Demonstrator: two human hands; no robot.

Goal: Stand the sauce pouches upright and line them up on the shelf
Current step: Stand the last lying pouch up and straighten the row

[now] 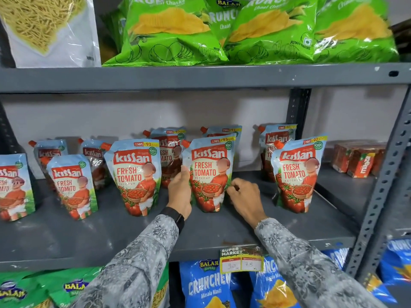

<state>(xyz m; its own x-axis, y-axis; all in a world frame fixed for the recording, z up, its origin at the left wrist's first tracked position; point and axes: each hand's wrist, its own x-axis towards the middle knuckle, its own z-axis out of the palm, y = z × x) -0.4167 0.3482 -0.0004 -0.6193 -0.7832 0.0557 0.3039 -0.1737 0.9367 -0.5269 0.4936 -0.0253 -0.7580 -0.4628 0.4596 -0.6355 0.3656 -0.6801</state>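
Note:
Several Kissan tomato ketchup pouches stand upright on the grey middle shelf (222, 232), in a front row and a back row. The centre front pouch (209, 172) stands between my hands. My left hand (180, 192) presses its left edge, fingers wrapped on the side. My right hand (243, 195) pinches its lower right edge with curled fingers. Another front pouch (133, 176) stands to the left, and one (297, 174) to the right. Smaller-looking pouches (72, 185) stand further left; one (13, 187) is cut off by the frame edge.
Green chip bags (266, 30) and a noodle bag (49, 25) fill the shelf above. Blue chip bags (206, 285) sit below, behind a price tag (241, 260). Red juice cartons (358, 160) stand at the back right. A perforated upright post (382, 187) bounds the right side.

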